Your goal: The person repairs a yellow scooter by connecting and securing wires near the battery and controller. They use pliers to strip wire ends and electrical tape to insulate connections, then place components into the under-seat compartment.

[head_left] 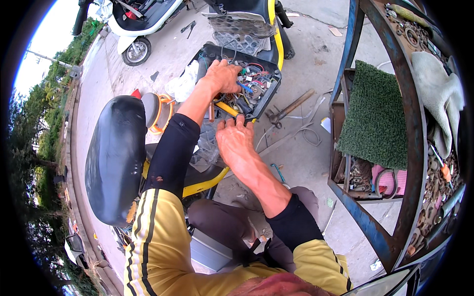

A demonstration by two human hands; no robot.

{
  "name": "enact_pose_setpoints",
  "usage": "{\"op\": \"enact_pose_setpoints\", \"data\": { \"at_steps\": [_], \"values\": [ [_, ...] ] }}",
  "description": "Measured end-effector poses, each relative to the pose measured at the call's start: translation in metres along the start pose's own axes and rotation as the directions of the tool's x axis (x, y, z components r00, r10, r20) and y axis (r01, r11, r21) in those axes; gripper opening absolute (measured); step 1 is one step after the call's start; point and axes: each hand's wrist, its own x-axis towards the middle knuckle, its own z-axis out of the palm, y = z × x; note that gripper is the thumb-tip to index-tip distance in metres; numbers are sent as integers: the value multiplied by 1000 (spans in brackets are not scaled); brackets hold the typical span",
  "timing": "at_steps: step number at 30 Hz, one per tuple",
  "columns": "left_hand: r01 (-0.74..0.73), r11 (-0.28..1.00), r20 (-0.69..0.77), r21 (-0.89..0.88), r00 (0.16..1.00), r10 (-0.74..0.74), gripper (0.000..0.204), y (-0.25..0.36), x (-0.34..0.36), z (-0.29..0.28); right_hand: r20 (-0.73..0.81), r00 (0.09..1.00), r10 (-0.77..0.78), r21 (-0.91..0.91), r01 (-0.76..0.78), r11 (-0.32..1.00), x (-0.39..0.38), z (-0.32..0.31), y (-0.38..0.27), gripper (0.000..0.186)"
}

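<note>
My left hand reaches into a black open box on the yellow scooter, fingers bent and apart over tangled wires and electrical parts; its fingertips are partly hidden. A blue item lies beside it. My right hand, fingers slightly spread, touches the box's near edge by a yellow frame bar, above crumpled clear plastic. White cloth or plastic bunches left of the box.
A detached black seat and orange coil spring lie left. A hammer and loose tools lie on the concrete. A rusty metal rack with green mat stands right. A white scooter is parked behind.
</note>
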Motion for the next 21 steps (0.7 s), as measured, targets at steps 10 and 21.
{"op": "enact_pose_setpoints", "data": {
  "at_steps": [10,21],
  "values": [
    [-6,995,30,-102,1000,9,65,-15,-13,1,30,1000,-6,-7,6,1000,-1,-7,-1,43],
    [253,952,-26,-171,965,-261,35,-24,16,7,1,1000,-13,-26,13,1000,-2,-2,-3,46]
  ]
}}
